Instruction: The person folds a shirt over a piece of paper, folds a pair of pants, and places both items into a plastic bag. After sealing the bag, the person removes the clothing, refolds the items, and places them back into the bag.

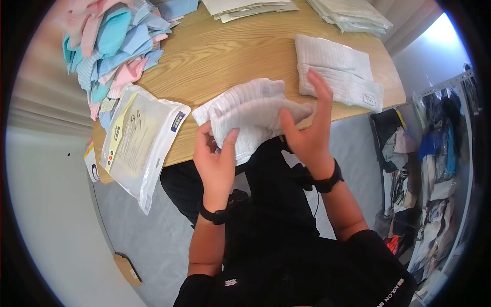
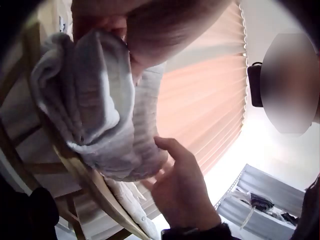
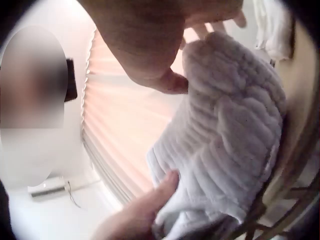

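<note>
A white ribbed cloth (image 1: pixel 245 110), folded over in layers, is held above the front edge of the table. The left hand (image 1: pixel 217 161) pinches its left end, thumb on the near face and fingers behind. At the cloth's right end, the right hand (image 1: pixel 312 130) has its thumb against the near side and its fingers spread and mostly straight. In the left wrist view, the cloth (image 2: pixel 110 110) shows open folds, with the right hand (image 2: pixel 182 187) at its far end. The right wrist view shows the cloth's ribbed face (image 3: pixel 225 125) and the left thumb on it.
A second folded white cloth (image 1: pixel 337 69) lies at the table's right. A labelled plastic bag (image 1: pixel 138 143) lies at the left edge, below a heap of pink and blue fabric pieces (image 1: pixel 120 46). White stacks (image 1: pixel 350 15) stand at the back; a rack of bagged items (image 1: pixel 440 153) is at right.
</note>
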Demonstrator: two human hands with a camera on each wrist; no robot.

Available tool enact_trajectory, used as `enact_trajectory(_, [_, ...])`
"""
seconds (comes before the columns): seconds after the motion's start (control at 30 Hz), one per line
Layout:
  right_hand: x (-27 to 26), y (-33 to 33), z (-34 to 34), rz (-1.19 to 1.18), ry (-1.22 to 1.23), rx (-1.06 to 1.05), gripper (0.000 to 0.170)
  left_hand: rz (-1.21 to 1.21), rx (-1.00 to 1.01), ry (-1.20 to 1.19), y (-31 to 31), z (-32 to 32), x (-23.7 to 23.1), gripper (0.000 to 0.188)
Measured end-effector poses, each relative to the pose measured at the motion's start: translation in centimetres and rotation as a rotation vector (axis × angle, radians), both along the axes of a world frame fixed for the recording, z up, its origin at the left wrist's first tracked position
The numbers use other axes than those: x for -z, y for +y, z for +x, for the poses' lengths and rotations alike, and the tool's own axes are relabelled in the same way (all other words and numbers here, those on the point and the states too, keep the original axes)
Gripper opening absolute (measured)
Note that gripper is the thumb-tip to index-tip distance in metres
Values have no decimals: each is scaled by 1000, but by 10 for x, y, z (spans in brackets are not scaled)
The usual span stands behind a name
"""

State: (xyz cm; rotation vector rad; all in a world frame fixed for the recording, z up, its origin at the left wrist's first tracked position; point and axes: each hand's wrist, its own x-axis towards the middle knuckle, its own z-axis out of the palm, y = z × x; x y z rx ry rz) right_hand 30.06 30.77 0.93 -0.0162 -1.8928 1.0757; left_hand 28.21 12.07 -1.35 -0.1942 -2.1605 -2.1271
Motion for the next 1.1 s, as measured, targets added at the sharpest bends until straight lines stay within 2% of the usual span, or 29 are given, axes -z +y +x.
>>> enact_trajectory(0.03, [4, 5, 1, -127, -82, -90, 54, 81, -19, -6, 0, 0, -3, 36])
enact_trajectory(0.07, [8, 11, 2, -258, -164, -165, 55, 41, -1, -9, -6, -2, 2, 43])
enact_trajectory(0.13, [12, 23, 5, -542, -385, -488, 52, 94, -15, -55, -7, -2, -2, 44])
enact_trajectory(0.23, [10, 29, 5, -303, -470, -531, 48, 131, 23, -62, -13, -3, 0, 46])
enact_trajectory(0.33, [-1, 23, 10, -507, -566, -547, 44, 25, 56, -56, -22, -8, -7, 46])
enact_trajectory(0.37, [2, 18, 6, -444, -536, -485, 44, -32, 61, -62, -25, -7, -10, 46])
enact_trajectory(0.47, [17, 0, -16, -235, -483, -298, 45, -496, -63, 239, -25, -12, 0, 48])
enact_trajectory(0.57, [23, -2, -32, 30, -483, -137, 52, -797, -18, 236, -30, -11, 6, 47])
enact_trajectory(0.63, [25, 2, -37, 227, -457, -77, 59, -750, -37, 182, -30, -10, 5, 49])
enact_trajectory(0.73, [34, 5, -32, -120, -641, -339, 72, -578, -66, 62, -29, -7, 3, 55])
enact_trajectory(0.77, [34, 6, -28, -153, -650, -378, 76, -502, -74, 20, -29, -7, 2, 57])
enact_trajectory(0.87, [25, 7, -10, -278, -721, -493, 87, -367, 9, -13, -35, -9, 4, 63])
enact_trajectory(0.93, [12, 8, 2, -395, -808, -556, 91, -214, 159, -170, -43, -9, -4, 64])
enact_trajectory(0.97, [7, 9, 7, -433, -854, -647, 91, -135, 233, -245, -46, -9, -9, 65])
enact_trajectory(1.03, [1, 14, 18, -513, -948, -822, 93, -65, 310, -246, -51, -5, -17, 62])
enact_trajectory(1.07, [6, 15, 21, -397, -1028, -879, 91, -39, 354, -257, -56, -2, -20, 60])
enact_trajectory(1.1, [8, 9, 25, -388, -999, -909, 90, -13, 401, -269, -58, 1, -23, 59])
